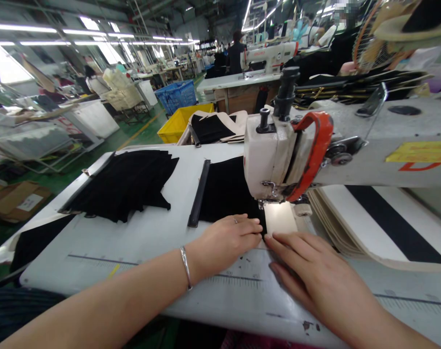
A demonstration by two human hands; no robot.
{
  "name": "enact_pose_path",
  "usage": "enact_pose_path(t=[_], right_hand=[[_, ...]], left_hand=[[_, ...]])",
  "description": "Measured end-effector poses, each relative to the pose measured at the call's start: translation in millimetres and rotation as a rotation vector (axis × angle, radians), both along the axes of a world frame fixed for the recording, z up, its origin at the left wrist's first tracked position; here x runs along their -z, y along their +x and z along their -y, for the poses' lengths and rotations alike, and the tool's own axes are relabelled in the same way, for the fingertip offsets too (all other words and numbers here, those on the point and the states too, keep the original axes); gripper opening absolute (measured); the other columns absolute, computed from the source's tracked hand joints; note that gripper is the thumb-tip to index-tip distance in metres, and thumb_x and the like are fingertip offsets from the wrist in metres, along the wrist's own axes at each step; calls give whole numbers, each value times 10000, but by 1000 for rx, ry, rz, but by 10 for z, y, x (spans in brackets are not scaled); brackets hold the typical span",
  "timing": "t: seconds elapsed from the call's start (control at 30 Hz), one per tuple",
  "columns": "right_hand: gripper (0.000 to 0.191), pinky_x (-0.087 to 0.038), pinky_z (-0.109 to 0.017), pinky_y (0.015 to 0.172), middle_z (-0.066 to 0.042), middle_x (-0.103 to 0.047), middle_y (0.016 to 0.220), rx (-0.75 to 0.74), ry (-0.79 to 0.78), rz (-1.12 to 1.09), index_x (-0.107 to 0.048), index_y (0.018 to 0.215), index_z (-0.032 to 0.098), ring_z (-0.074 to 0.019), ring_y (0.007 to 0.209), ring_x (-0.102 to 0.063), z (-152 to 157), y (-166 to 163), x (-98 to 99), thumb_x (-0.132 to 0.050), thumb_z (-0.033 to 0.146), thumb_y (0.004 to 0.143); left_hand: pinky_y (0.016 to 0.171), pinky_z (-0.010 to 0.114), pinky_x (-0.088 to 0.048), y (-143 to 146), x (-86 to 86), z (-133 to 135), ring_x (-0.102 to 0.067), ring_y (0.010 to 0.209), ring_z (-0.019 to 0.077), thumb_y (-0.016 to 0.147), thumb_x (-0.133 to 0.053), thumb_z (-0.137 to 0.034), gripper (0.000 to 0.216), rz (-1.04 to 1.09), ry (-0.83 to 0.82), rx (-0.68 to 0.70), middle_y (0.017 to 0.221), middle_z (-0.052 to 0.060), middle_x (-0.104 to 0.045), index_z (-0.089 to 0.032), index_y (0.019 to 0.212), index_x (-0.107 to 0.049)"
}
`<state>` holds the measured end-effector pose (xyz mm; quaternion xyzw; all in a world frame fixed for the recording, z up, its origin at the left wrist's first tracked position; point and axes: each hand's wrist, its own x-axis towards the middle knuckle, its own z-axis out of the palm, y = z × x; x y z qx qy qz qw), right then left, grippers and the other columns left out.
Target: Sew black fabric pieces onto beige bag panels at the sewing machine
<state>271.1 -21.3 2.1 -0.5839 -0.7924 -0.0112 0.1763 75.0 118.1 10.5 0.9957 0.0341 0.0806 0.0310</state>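
Note:
A black fabric panel [224, 189] with a dark strip [198, 194] along its left edge lies under the head of a white sewing machine [264, 160]. My left hand [228, 242] rests flat on the panel's near edge, fingers stretched toward the presser foot. Just right of it, my right hand [307, 266] lies with fingers extended, its fingertips at the panel's corner beside the lit plate [280, 218]. Both hands look open, pressing rather than gripping. Whatever is under the fingertips is hidden.
A pile of black fabric pieces [126, 179] lies on the left of the white table [133, 276]. Stacked white panels with a black stripe [384, 218] sit under the machine arm. Beyond the table stand a yellow crate [169, 126] and a blue basket [177, 94].

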Motion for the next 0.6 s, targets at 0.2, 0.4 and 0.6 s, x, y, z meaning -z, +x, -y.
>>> enact_pose_path(t=[0.2,0.4,0.6], right_hand=[[376,-462,-455,936,-74,-600,1135,18,-22,24,-546,1287,195,-242,1062,-534,-150,43,0,-526,301,926],[380,-467,-455,927,-91,-600,1139,31,8,28,-568,1276,181,-257,1053,-538,-293,79,18,-493,318,929],[396,-485,-437,836,-94,-605,1182,99,8,66,-558,1294,180,-239,926,-567,-396,71,11,-459,330,941]], left_hand=[[1158,358,-353,74,27,-150,-507,1269,173,958,-456,-91,242,35,5,-33,1291,74,-596,-111,1164,-581],[1082,329,-448,179,3,-276,-570,1183,177,924,-538,-122,177,55,-60,-118,1221,67,-617,-153,1079,-617],[1029,347,-489,253,127,-368,-585,1148,196,921,-514,-102,237,55,-88,-213,1190,65,-625,-163,1133,-598]])
